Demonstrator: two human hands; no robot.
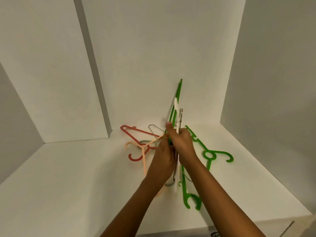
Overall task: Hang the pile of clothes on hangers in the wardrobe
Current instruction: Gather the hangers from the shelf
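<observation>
While you reach both arms into the white wardrobe (153, 48), the hangers lie on its flat white shelf (68, 177) or stand in your grip near the back wall.

Furthest left, a red plastic hanger (135, 131) lies flat on the shelf with its hook turned toward you. A peach plastic hanger (144, 161) lies across it, and one of its arms runs up to the fingers of your left hand; you cannot tell from here whether those fingers hold it. Just behind these, a thin wire hanger (153, 129) lies near the back wall, and a grey curved piece (144, 141) shows under the peach one.

Your left hand (163, 158) is curled round a bundle of hangers, pressed close against your right hand (183, 144), which is wrapped round the same bundle with its thumb up. The bundle stands nearly upright. It is made up of a long green plastic hanger (178, 89) whose tip rises highest and whose hook shows below your wrists, a white plastic hanger (176, 103), and a metal hanger (180, 115).

To the right, a second green plastic hanger (209, 154) lies flat on the shelf, apart from your hands, with its hook pointing right.
</observation>
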